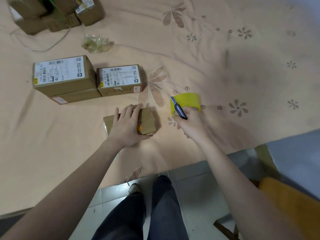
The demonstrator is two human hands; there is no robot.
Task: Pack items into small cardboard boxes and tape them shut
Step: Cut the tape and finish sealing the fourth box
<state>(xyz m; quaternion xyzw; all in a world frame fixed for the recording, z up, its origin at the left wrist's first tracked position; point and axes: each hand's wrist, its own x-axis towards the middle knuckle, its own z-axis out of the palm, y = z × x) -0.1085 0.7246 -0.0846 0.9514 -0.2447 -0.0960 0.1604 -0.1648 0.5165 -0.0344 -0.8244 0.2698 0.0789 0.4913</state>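
One view, from my head camera, entries as follows:

- My left hand point(128, 124): laid palm-down with straight fingers over the small cardboard box point(147, 121), which sits on the peach bedspread point(225, 49) near its front edge.
- My right hand point(188, 123): fingers curled round a utility knife point(179, 109), blade tip raised, just right of the box.
- Yellow tape roll point(187, 101): lying behind the knife.
- Three labelled boxes point(64, 75): grouped behind my left hand, two of them stacked.
- Crumpled clear plastic point(97, 44): farther back.

"D787" on the left labelled box point(64, 75); other label print too blurred.
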